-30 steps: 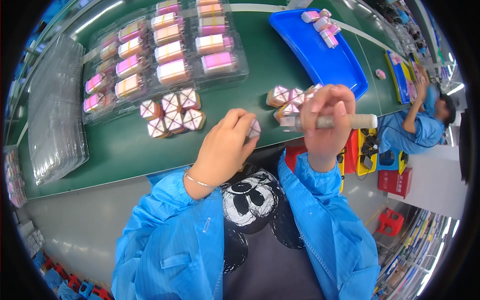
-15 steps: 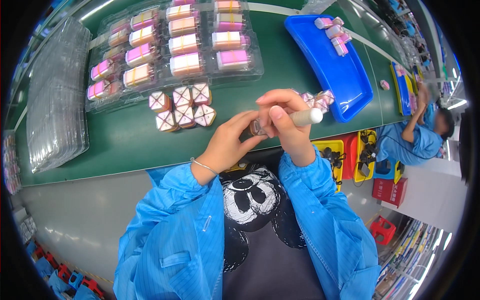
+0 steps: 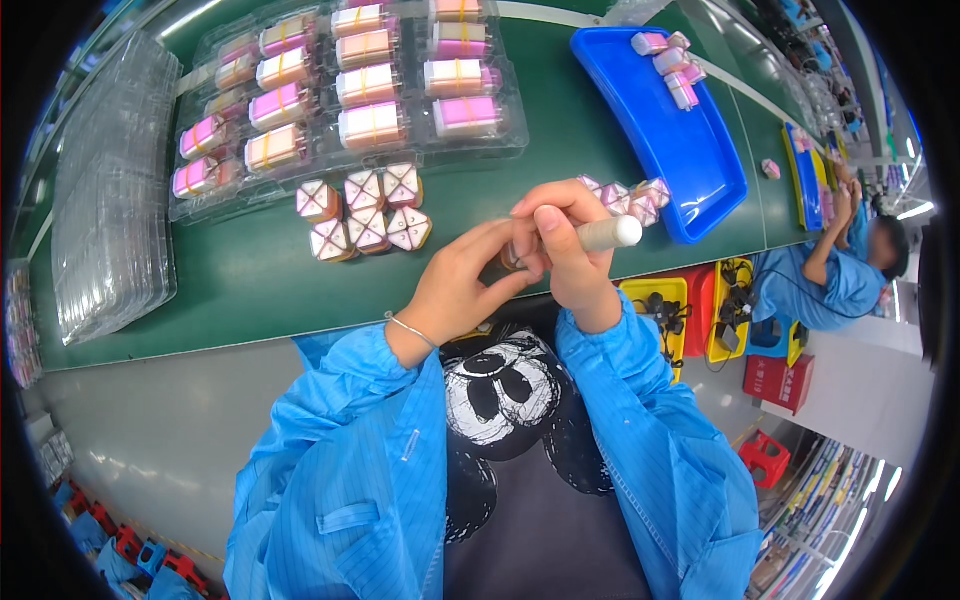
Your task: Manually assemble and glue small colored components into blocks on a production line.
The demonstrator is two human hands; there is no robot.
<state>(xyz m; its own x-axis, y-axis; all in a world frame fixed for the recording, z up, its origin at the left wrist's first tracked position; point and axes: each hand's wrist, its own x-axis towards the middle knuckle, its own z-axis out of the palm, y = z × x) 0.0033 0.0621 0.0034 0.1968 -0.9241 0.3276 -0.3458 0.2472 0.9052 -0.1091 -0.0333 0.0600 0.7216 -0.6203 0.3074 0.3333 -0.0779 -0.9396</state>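
Above the near edge of the green table, my left hand [image 3: 462, 280] is closed round a small brownish block [image 3: 509, 257]. Fingers cover most of that block. Thumb and fingers of my right hand [image 3: 575, 245] grip a cream-white cylindrical stick [image 3: 612, 234], whose rounded end points right. The fingertips of both hands meet over the block; the stick's other end is hidden there. To the left of my hands stand several small blocks [image 3: 368, 230] with white, cross-marked tops. More such blocks [image 3: 643, 198] lie just beyond my right hand.
Clear plastic trays [image 3: 420, 150] hold pink, white and peach banded blocks. Stacked clear trays [image 3: 110, 220] stand at the left. A blue bin [image 3: 690, 160] with several blocks lies right, yellow bins [image 3: 655, 295] below it. Another person [image 3: 825, 265] works at far right.
My right hand has shifted slightly left, its fingers bending further over the block, and the stick has moved a little with it. My left hand keeps nearly the same place.
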